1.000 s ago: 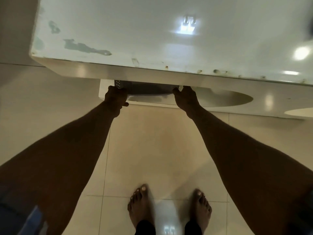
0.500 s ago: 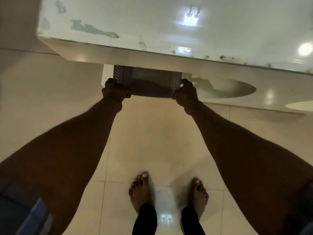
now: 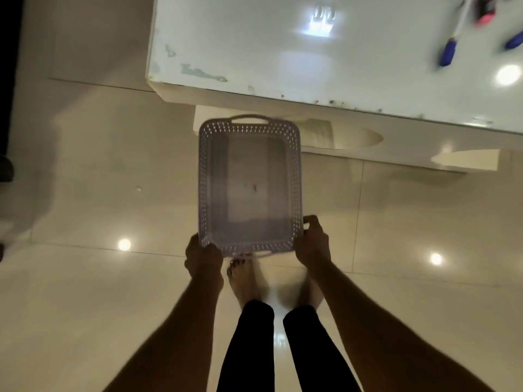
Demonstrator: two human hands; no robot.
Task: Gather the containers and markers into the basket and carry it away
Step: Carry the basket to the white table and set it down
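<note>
Landmark: white table (image 3: 283, 52)

1. Tiled floor (image 3: 99, 179): glossy beige, below and in front of the table; more of it shows than half a second ago, when the table edge filled the top of the view.

2. White table: now in the upper right of the view, its near left corner exposed, chipped paint along the near edge. Earlier the basket was tucked under that edge.

3. Basket (image 3: 249, 185): pale grey plastic, perforated walls, a handle at each short end. Changed: drawn fully clear of the table and held above the floor in front of the table's near edge, long axis pointing toward the table. Contents: nothing but a few small dark specks on the bottom.

4. Left hand (image 3: 202, 257): closed on the basket's near left corner; earlier it gripped the basket under the table edge.

5. Right hand (image 3: 312, 244): closed on the basket's near right corner, thumb over the rim.

6. Bare feet (image 3: 243, 281): on the floor under the basket's near end, blurred.

7. Blue-capped marker (image 3: 452, 41): lying on the table's far right part, newly in view.

8. Second blue item (image 3: 513, 41) and a pink-and-dark item (image 3: 485, 8): same region of the table, too blurred to identify
</note>
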